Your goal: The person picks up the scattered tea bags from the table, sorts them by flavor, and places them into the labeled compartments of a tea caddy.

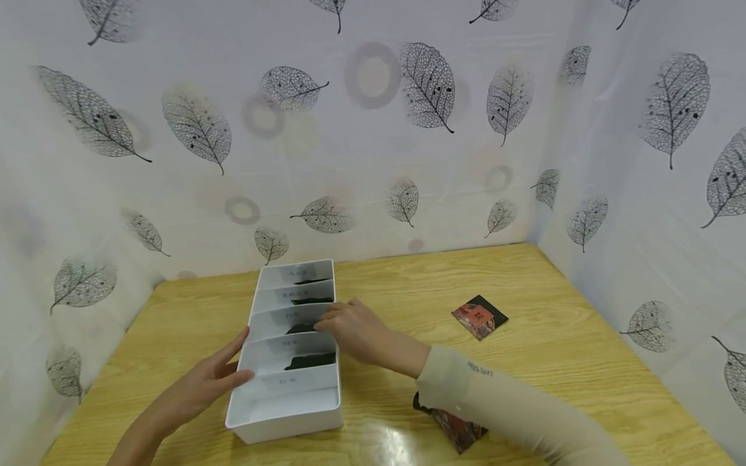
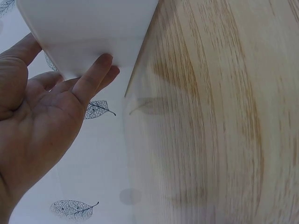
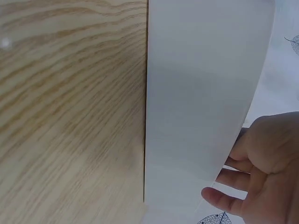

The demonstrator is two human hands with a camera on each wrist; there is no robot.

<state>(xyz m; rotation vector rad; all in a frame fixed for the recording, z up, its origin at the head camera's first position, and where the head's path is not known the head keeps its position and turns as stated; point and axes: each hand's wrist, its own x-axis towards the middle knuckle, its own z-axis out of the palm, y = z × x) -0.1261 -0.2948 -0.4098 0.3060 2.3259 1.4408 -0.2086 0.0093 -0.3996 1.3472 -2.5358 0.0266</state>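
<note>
A white divided box stands lengthwise on the table, with dark packets upright in several compartments. My left hand holds the box's left wall; in the left wrist view its fingers press the outer side while the thumb reaches over the rim. My right hand reaches over the right rim into the middle compartment, fingertips pinching the right end of a dark packet. In the right wrist view, the box wall hides those fingertips. Behind the front compartment sits another dark packet.
One black-and-red packet lies flat on the wooden table, right of the box. A second packet lies nearer, partly under the right sleeve. Leaf-patterned white sheeting surrounds the table at the back and sides.
</note>
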